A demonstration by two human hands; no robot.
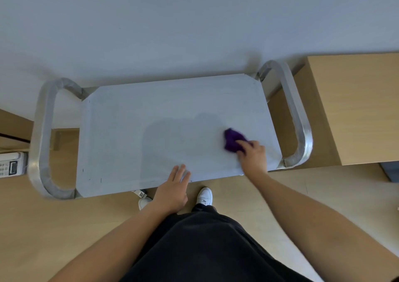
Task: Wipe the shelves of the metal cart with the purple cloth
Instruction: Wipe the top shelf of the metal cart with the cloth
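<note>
The metal cart's top shelf (pixel 151 130) fills the middle of the head view, bare and matte, with a rounded tubular handle at each end. A bunched purple cloth (pixel 232 139) lies pressed on the shelf's right part. My right hand (pixel 252 155) grips the cloth from the near side, fingers curled over it. My left hand (pixel 173 190) rests flat, fingers apart, on the shelf's near edge at the middle. The lower shelves are hidden under the top one.
A white wall stands right behind the cart. A light wooden cabinet (pixel 354 107) sits close to the right handle (pixel 295 117). A white device with buttons (pixel 11 164) is at the left edge. My white shoes (pixel 205 196) stand on the wooden floor under the near edge.
</note>
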